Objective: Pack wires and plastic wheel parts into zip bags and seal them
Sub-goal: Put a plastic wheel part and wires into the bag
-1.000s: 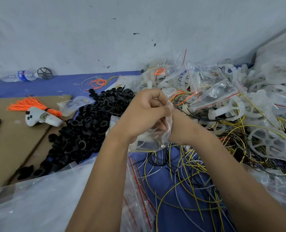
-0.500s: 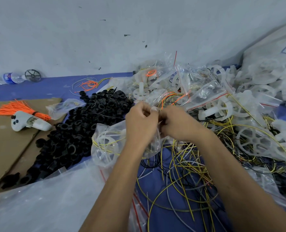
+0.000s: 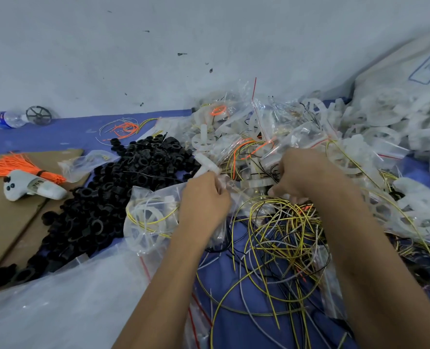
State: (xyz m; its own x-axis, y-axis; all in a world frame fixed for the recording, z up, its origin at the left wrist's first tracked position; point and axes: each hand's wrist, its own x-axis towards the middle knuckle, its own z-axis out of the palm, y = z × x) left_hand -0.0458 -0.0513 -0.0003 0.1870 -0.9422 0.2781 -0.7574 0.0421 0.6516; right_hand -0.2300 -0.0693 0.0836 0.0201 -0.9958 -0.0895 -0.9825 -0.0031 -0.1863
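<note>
A: Where's the bag being worked on?

B: The zip bag (image 3: 151,217) lies on the blue cloth (image 3: 236,321) just right of the black ring pile (image 3: 103,197), its mouth toward the hands. A white wheel (image 3: 146,220) and a few yellow wires show through the plastic.

A: And the hands?

B: The left hand (image 3: 203,205) sits at the bag's right edge, fingers curled and pinching the mouth. The right hand (image 3: 307,177) is a little farther from the ring pile, fingers bent down into the clutter. It seems to pinch the same strip of plastic, but the fingertips are buried among parts, so I can't say for certain what it holds.

A: So which step is this?

B: Sealing, I'd judge. The contents are already inside, and both hands are at the opening, not reaching for parts.

A: What does the next move call for?

B: Lining up the two lips of the zip and pressing along them from one end to the other. No wire should cross the track, or it won't close.

A: Anything in the way?

B: The loose wires (image 3: 284,235) lie tangled just right of the bag, under the right forearm. Beyond the hands, farther from the ring pile, filled bags (image 3: 279,137) and loose wheels (image 3: 385,122) are heaped together. A strand could snag as the bag lifts.
</note>
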